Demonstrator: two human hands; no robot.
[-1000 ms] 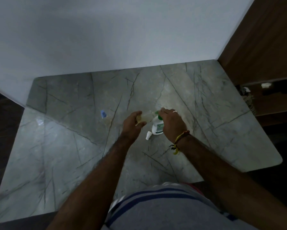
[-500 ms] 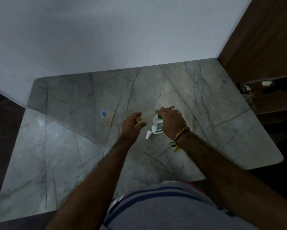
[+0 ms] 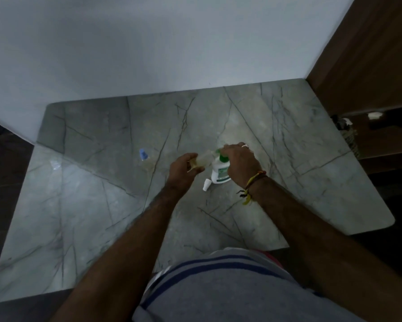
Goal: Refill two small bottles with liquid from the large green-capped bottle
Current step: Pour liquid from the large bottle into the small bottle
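A large white bottle (image 3: 219, 174) with a green pump top stands on the marble table (image 3: 288, 140) near its middle. My right hand (image 3: 240, 163) lies over the pump, fingers curled round its green head. My left hand (image 3: 183, 169) grips a small clear bottle (image 3: 203, 160) holding yellowish liquid, tilted with its mouth at the pump spout. A small white cap (image 3: 206, 184) lies on the table just in front of the large bottle. Another small clear bottle with a blue cap (image 3: 143, 155) stands apart to the left.
A white wall runs along the table's far edge. A brown wooden panel and a dark shelf (image 3: 381, 122) with small items sit to the right. The table's front edge is close to my body.
Both hands and the bottles stay almost where they were; only the camera view has shifted slightly.
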